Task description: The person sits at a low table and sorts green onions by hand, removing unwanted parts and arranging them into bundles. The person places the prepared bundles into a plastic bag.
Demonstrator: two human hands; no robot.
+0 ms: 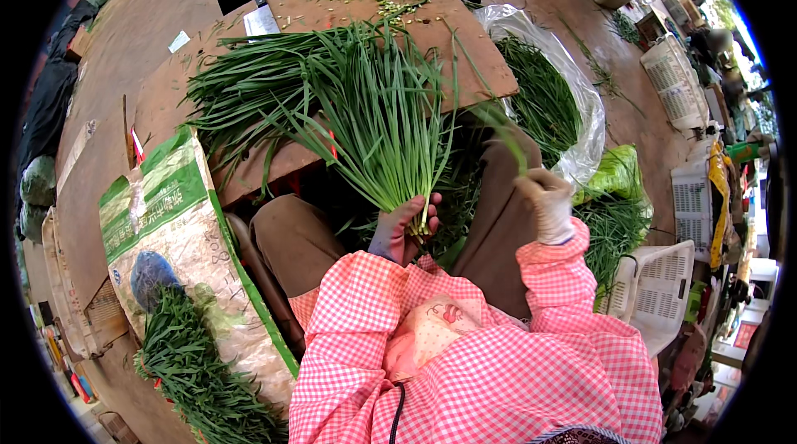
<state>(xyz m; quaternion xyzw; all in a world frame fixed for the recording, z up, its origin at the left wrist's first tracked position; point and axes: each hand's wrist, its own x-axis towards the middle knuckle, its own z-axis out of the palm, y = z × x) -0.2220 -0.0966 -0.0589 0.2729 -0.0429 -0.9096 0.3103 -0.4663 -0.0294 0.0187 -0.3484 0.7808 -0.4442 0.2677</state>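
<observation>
My left hand (401, 227) is closed around the pale stem ends of a fanned bunch of garlic chives (392, 126). Its long green leaves spread away from me over the near edge of a brown board table (464, 70). Above my right thigh, my right hand (545, 201) wears a whitish glove and pinches a few green leaves (507, 133), blurred by motion. To the left of the held bunch, a heap of chives (249, 80) lies on the table. A cleaver (260, 17) rests behind that heap.
Right of the table is a clear plastic bag (585, 114) of greens, with more loose greens (613, 238) nearer me beside a white plastic crate (654, 288). At left, tied green bundles (193, 357) lie on a printed woven sack (168, 207). Cut bits (392, 8) litter the table's far end.
</observation>
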